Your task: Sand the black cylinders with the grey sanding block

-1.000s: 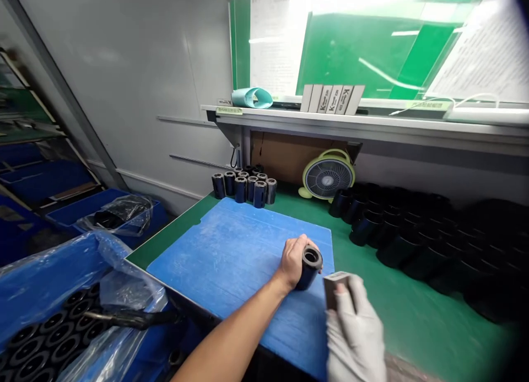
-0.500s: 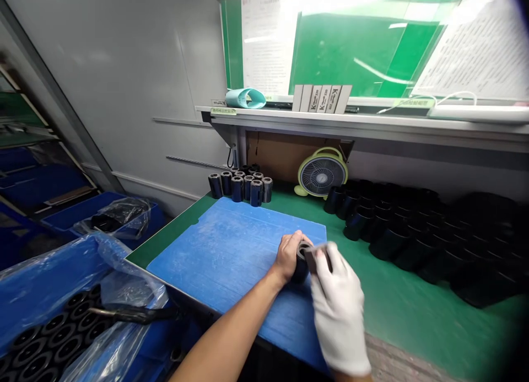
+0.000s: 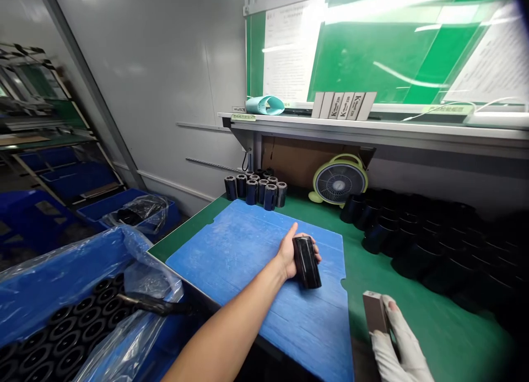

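Observation:
My bare left hand [image 3: 289,252] holds a glossy black cylinder [image 3: 307,263] above the blue mat [image 3: 223,244]. The cylinder leans a little, with its side towards me, and most of the fingers are hidden behind it. In my gloved right hand [image 3: 397,343], at the lower right over the green tabletop, a brownish-grey sanding block [image 3: 375,312] is pinched between thumb and fingers. The white glove leaves a fingertip bare. Block and cylinder are apart.
Several small dark cylinders [image 3: 270,197] stand at the mat's far edge beside a green fan [image 3: 339,182]. Rows of larger black cylinders [image 3: 421,255] line the right. At the lower left, a blue bin [image 3: 124,241] holds black round parts. Several boxes [image 3: 345,106] sit on the shelf [image 3: 397,127].
My right hand has drawn the sanding block away from the cylinder, to the lower right. My left hand has turned the cylinder so its side shows. The view has shifted left.

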### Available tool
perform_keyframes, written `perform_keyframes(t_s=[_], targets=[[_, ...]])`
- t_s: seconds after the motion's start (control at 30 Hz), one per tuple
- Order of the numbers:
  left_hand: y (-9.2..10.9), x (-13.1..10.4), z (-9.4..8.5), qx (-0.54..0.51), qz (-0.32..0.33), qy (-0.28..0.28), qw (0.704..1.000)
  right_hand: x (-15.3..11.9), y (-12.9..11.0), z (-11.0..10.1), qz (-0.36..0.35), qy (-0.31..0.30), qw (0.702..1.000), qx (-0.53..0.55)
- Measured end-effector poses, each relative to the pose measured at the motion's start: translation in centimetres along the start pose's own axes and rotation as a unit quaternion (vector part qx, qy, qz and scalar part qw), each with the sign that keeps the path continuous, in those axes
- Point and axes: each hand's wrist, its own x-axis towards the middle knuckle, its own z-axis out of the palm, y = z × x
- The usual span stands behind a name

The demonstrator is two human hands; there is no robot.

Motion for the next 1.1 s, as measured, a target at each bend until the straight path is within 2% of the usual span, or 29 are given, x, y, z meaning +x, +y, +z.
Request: perform_keyframes(t_s=[0.1,0.17,0.27,0.37,0.47,0.6,0.77,0.97,1.1], targets=[[-0.7,-0.1,-0.4,-0.022,0.051,0.001,0.998,0.3,2.6,1.8,-0.067,-0.015,0.998,-0.005],[-1.1,-0.1,-0.4,-0.028,0.072,0.003,0.997,1.0,2.6,2.7,-0.104,-0.026,0.994,-0.02],[-1.3,0.2,-0.6,-0.033,0.068,-0.007,0.997,2.2,0.3,3.8,-0.149,-0.04,0.986,-0.061],[-1.2,0.4,-1.0,-0.039,0.035,-0.007,0.999,2.6,-2.2,4.5,-0.16,-0.045,0.985,-0.052],[-1.0,0.3,-1.3,-0.048,0.021,-0.009,0.999,2.0,-2.7,4.5,-0.165,-0.019,0.986,-0.033],[-0.9,0.4,-1.5,-0.059,0.044,-0.026,0.997,1.5,-1.9,3.2,-0.156,0.008,0.986,-0.06],[-1.0,0.8,-1.5,-0.049,0.043,-0.01,0.998,1.4,-2.2,1.6,-0.184,-0.029,0.975,-0.123],[-1.2,1.1,-1.7,-0.046,0.046,-0.01,0.998,-1.2,-2.6,2.6,-0.3,-0.032,0.933,-0.194],[-1.3,1.1,-1.5,-0.057,0.042,0.007,0.997,-1.2,-4.2,4.0,-0.3,-0.063,0.925,-0.224]])
